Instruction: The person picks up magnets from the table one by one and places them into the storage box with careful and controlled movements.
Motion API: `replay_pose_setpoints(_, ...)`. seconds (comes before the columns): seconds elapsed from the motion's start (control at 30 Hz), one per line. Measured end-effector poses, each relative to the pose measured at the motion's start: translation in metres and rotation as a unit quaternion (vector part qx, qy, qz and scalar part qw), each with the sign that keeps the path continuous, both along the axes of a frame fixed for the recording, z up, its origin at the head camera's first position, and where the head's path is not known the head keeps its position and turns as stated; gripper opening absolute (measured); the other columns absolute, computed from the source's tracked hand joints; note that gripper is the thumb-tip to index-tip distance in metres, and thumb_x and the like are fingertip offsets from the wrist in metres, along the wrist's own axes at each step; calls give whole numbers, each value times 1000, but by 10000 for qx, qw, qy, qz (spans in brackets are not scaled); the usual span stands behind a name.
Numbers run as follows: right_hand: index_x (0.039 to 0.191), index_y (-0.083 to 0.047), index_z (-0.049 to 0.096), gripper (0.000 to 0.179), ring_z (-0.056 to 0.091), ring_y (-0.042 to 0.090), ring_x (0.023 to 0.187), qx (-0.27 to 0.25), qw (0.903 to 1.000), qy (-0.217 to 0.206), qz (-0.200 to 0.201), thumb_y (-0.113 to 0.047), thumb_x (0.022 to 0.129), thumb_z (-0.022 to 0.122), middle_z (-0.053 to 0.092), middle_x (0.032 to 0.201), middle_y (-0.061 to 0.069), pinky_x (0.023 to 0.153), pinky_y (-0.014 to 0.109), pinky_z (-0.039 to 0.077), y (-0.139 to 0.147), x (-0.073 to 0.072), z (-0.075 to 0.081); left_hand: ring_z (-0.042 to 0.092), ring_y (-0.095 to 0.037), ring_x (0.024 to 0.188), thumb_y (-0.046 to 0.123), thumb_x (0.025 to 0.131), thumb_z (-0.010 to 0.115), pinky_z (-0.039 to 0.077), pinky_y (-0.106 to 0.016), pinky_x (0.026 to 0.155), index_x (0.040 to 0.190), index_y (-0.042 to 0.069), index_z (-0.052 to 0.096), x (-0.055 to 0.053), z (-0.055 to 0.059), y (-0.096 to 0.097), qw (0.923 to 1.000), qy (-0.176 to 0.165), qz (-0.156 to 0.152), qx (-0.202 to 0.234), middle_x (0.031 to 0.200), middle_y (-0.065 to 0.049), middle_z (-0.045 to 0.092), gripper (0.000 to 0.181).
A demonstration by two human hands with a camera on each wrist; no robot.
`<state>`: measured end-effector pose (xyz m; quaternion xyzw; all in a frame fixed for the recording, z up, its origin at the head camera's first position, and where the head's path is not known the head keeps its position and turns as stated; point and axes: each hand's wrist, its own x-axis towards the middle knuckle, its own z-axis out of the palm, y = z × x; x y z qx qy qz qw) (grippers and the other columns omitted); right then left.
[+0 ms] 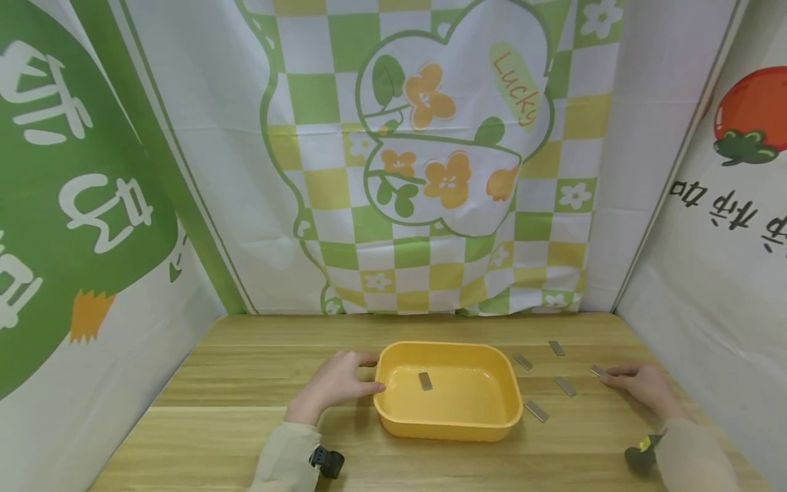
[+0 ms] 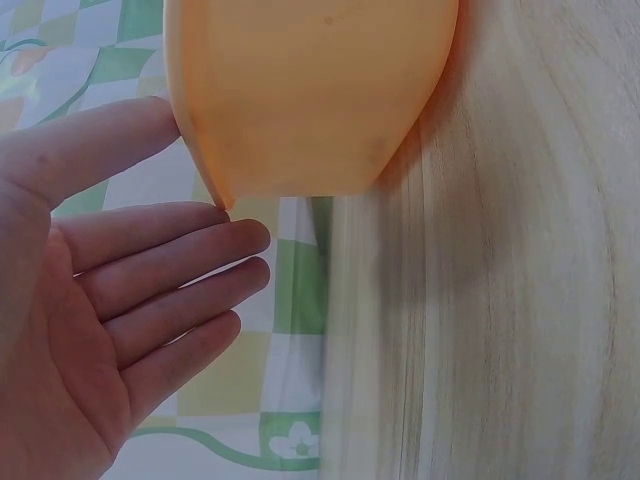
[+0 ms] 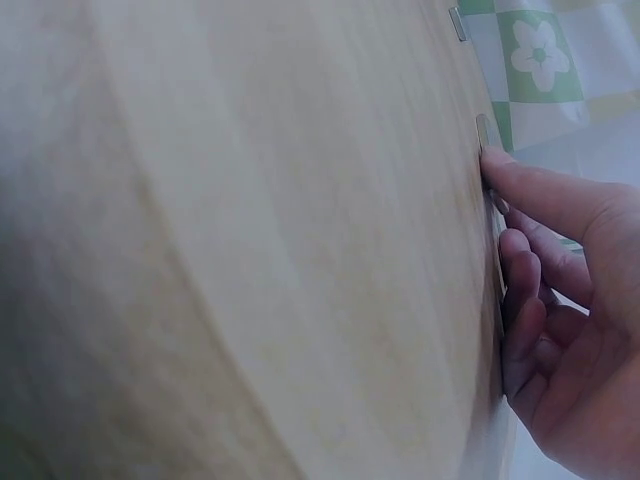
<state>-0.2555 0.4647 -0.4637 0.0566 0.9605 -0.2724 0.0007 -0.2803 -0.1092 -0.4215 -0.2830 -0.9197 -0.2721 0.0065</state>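
Observation:
A yellow plastic basin (image 1: 447, 432) stands on the wooden table, with one small flat grey rectangular piece (image 1: 425, 381) lying inside. My left hand (image 1: 340, 380) is at its left side; thumb and index fingertip touch the rim, and the fingers (image 2: 180, 255) are fairly straight. Over on the right, my right hand (image 1: 642, 388) pinches the end of another small grey rectangular piece (image 1: 597, 371) at table level. The right wrist view shows the thumb on that piece (image 3: 485, 130), the other fingers curled against the table.
Several similar grey pieces (image 1: 565, 386) lie scattered between the basin and my right hand, one (image 1: 537, 411) close to the basin's right side. A patterned cloth (image 1: 430, 273) hangs behind the table (image 1: 246, 383). Cloth walls stand to the left and right.

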Motion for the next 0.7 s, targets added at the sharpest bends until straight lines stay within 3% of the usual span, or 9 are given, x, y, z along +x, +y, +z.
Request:
replay_pose_setpoints(0.37,116,6,62,61,44,57,114,-114,9999,-26,41,-48,88,61,49,127,37,86,60,42,1,0,-2,63,-30,110,37,79,75,51,-48,93,123,6,63,0,1,1,10000,1,8,2,120,-12,66,54)
replay_pose_setpoints(0.57,110,3,67,54,52,52,107,56,9995,314,-7,-45,86,65,57,120,33,81,52,45,1,1,-5,62,-31,111,36,79,75,50,-49,93,123,6,63,0,1,1,10000,-33,-4,30,120,-13,66,54)
replay_pose_setpoints(0.7,110,2,68,54,52,53,109,125,9992,368,-14,-46,85,65,58,119,33,83,54,44,1,2,-6,62,-31,112,36,79,75,49,-49,94,124,6,62,-1,0,1,10000,-63,3,58,121,-12,65,54)
